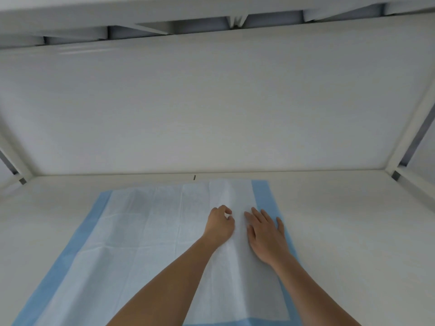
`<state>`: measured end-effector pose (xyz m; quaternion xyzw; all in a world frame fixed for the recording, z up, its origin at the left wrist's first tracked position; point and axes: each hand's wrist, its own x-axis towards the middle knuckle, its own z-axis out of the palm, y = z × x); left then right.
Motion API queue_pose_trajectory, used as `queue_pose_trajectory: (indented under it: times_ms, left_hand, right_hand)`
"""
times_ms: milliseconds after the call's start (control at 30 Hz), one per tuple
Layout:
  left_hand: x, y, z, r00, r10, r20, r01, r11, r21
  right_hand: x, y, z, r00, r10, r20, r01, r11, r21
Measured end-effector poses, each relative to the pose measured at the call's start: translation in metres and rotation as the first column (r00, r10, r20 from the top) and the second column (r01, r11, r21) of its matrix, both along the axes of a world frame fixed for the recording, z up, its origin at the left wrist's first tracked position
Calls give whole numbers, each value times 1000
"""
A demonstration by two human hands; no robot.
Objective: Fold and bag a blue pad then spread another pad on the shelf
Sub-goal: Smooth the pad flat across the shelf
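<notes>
A white pad with blue borders [146, 234] lies spread on the white shelf [341, 231], creased along its fold lines, its far edge near the back wall. My right hand [266, 234] rests flat on the pad's right part, fingers straight, close to the blue right border. My left hand [220, 223] sits on the pad just left of it, fingers curled inward with the fingertips on the material. Whether it pinches the material I cannot tell.
The shelf is enclosed by a white back panel [211, 109] and white frame posts at the left [14, 158] and right [409, 135]. An upper shelf's underside [188, 22] runs overhead. Bare shelf surface lies on both sides of the pad.
</notes>
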<state>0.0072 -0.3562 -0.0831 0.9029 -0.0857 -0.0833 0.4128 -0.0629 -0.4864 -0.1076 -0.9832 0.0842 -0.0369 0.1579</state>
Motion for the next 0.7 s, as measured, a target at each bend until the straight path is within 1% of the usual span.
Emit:
queue_pose_trajectory:
  times_ms: [67, 133, 233, 333, 400, 533, 700]
  left_hand:
    - [0, -4, -1, 999, 14, -45, -15, 999, -32]
    - [2, -6, -1, 996, 31, -85, -34, 999, -32]
    - [7, -6, 2, 989, 69, -133, -67, 998, 16]
    - [10, -8, 7, 984, 70, -162, -58, 995, 78]
    - [10, -10, 10, 983, 69, -168, -52, 993, 102]
    - [10, -14, 13, 983, 75, -168, -56, 992, 117]
    - [9, -19, 15, 983, 99, -155, -69, 980, 185]
  right_hand:
    - [3, -3, -3, 1000, 0, -5, 0, 1000, 8]
    - [4, -5, -7, 1000, 9, -3, -9, 1000, -1]
    - [5, -5, -9, 999, 8, 31, -8, 1000, -1]
    - [5, -4, -13, 997, -12, 77, 13, 1000, -1]
    - [4, -2, -13, 989, -60, 137, 58, 998, 20]
    - [5, -2, -13, 934, -167, 315, 156, 986, 59]
    - [3, -4, -14, 941, -150, 305, 142, 989, 46]
